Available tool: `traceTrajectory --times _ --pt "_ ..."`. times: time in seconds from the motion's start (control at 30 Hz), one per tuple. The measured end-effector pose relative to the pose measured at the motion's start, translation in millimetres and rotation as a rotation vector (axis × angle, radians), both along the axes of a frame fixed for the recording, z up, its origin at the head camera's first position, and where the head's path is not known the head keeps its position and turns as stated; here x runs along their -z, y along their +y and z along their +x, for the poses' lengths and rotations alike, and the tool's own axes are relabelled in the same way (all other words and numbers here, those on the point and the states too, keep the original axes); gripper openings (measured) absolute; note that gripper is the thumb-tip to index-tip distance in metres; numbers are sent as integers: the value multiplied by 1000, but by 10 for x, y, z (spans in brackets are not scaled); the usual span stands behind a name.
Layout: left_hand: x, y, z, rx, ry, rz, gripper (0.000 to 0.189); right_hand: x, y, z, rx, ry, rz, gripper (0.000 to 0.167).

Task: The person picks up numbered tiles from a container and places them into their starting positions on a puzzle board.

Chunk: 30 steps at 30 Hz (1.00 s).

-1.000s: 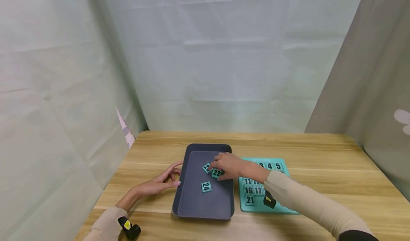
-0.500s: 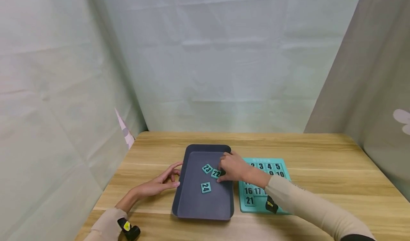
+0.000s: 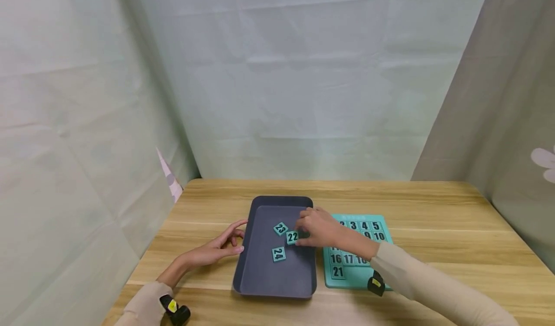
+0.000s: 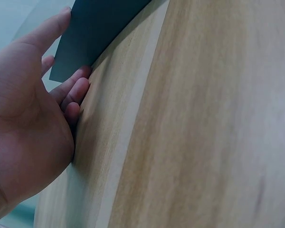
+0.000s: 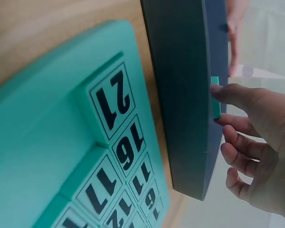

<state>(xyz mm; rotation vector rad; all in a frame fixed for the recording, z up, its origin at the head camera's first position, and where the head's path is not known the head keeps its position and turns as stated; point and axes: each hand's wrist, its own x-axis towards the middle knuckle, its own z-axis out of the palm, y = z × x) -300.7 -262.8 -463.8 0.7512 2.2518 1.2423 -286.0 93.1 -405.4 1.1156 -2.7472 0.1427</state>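
My right hand [image 3: 320, 227] pinches a teal number tile marked 22 [image 3: 292, 238] between thumb and index finger, over the dark grey tray [image 3: 277, 282]. In the right wrist view the tile [image 5: 215, 108] shows edge-on above the tray's side wall, and the other fingers are loosely curled. Two more tiles, 23 [image 3: 280, 228] and 24 [image 3: 279, 254], lie in the tray. At the tray's left side, my left hand [image 3: 208, 252] touches the rim with its thumb and fingers spread; the left wrist view shows the thumb tip [image 4: 65, 13] at the dark tray [image 4: 92, 38].
Right of the tray lies a teal number board [image 3: 360, 281], partly covered by my right forearm. Tiles such as 21 [image 5: 113, 99] and 16 [image 5: 129, 145] sit in its frame, with a recess beside 21. The wooden table [image 3: 446, 229] is bordered by hanging cloth [image 3: 303, 99].
My right hand has drawn back rightward from the 23 tile and taken the 22 tile by its edges. The 22 tile has turned straighter. My left hand stays at the tray.
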Motion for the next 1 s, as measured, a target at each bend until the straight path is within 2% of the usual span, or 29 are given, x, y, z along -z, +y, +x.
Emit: traceTrajectory --times 0.17,0.4,0.73,1.0 --pt "-2 -30 -5 1 10 4 70 -114 107 139 -26 -41 -90 29" --pt "12 -82 21 -14 0 4 70 -174 383 317 3 -90 -167 28" --pt "-34 -93 24 -37 -12 -16 72 -37 873 509 30 -88 -251 25" --pt "-35 -86 26 -14 -21 -24 72 40 1148 723 77 -164 -246 29"
